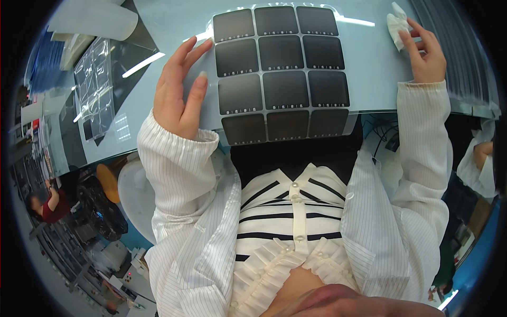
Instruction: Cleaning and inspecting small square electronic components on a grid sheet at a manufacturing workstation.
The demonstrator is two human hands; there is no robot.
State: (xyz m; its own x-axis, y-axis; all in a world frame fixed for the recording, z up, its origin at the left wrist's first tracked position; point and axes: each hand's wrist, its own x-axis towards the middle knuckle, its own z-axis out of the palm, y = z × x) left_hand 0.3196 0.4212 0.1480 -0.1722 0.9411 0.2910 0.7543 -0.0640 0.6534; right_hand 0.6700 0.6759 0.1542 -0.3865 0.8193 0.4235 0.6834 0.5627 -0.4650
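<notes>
Item: sheet of dark square panels (280, 74), flat on my pale bench (369, 63), near edge overhanging.
Left hand (179, 92): grip apart, palm and fingers pressing the sheet's left edge, seemingly to pin it.
Right hand (425, 53): grip pinched on a white wipe (396, 26), well right of the sheet.

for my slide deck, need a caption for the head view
Left hand steadies a sheet of dark square panels; right hand holds a white wipe.
</notes>
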